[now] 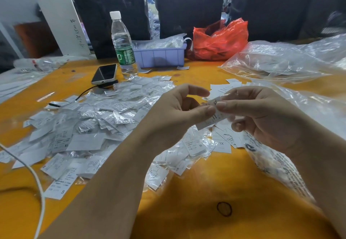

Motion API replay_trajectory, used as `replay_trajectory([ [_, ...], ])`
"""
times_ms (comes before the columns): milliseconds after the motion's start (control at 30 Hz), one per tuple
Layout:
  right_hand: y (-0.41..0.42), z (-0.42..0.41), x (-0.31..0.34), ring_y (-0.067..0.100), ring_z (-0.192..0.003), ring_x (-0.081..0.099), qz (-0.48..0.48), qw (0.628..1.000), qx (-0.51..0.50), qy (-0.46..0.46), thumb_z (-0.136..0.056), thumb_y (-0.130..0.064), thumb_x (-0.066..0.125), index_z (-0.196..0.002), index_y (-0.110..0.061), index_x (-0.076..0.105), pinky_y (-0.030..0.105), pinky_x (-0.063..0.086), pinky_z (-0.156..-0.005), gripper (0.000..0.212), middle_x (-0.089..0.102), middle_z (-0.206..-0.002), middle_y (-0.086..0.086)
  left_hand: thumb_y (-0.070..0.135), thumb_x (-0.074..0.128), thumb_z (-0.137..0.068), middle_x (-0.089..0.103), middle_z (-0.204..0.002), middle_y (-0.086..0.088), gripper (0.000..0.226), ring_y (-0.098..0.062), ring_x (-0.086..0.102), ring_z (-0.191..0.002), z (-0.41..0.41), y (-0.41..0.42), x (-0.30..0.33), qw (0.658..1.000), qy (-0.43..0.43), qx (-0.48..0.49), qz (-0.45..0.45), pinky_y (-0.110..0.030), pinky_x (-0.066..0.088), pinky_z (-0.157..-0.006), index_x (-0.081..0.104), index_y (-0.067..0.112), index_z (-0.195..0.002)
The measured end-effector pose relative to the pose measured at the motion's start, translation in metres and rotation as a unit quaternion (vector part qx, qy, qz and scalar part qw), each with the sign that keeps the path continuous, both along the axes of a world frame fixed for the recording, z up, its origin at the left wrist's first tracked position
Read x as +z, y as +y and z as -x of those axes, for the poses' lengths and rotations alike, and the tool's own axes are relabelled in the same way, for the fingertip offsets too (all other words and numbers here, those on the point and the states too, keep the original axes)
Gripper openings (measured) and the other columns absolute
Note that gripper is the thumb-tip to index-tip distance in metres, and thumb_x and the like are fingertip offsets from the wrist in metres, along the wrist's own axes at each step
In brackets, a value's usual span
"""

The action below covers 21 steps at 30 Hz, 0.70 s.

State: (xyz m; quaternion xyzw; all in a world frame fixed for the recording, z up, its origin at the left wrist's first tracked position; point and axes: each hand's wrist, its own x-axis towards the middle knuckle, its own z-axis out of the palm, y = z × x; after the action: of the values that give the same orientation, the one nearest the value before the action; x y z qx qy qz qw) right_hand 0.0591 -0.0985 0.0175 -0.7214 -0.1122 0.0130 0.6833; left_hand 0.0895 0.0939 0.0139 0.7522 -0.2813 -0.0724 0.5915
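on the head view i'm seeing both hands lifted just above the counter (196, 192), drawn close together. the left hand (174, 113) is pinching a white printed label (207, 122) under its thumb, and the right hand (262, 115) is pinching the same label from the other side, fingers curling behind it. the label is hanging over the edge of a loose pile of labels (93, 126) that is sprawling across the counter. a water bottle (122, 46), a phone (104, 74) and a purple tray (161, 56) are sitting behind the pile.
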Motion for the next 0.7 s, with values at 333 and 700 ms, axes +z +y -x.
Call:
replay_trajectory([
  [333,-0.0018,0.0005,0.0011,0.011,-0.056,0.054,-0.007,0.999,0.026,0.032,-0.056,-0.022,0.082,-0.073,-0.012,0.077,0.021,0.045,-0.048,0.02,0.063,-0.073,0.013,0.038,0.076,-0.075,0.062,-0.067,0.005,0.046,-0.003,0.052,-0.055,0.0001,0.0004,0.0005,1.0,0.016,-0.021,0.006,-0.013,0.039,-0.049,0.061,0.019,-0.114],
  [700,0.007,0.0003,-0.0061,0.012,-0.057,0.058,-0.013,0.999,-0.05,0.0,-0.054,-0.033,0.081,-0.081,-0.009,0.077,0.023,0.047,-0.05,0.036,0.066,-0.07,0.007,0.011,0.075,-0.082,0.067,-0.067,0.004,0.027,-0.007,0.056,-0.057,-0.0001,-0.0015,-0.0025,0.999,-0.016,0.022,0.037,-0.016,0.043,-0.051,0.063,0.018,-0.105],
])
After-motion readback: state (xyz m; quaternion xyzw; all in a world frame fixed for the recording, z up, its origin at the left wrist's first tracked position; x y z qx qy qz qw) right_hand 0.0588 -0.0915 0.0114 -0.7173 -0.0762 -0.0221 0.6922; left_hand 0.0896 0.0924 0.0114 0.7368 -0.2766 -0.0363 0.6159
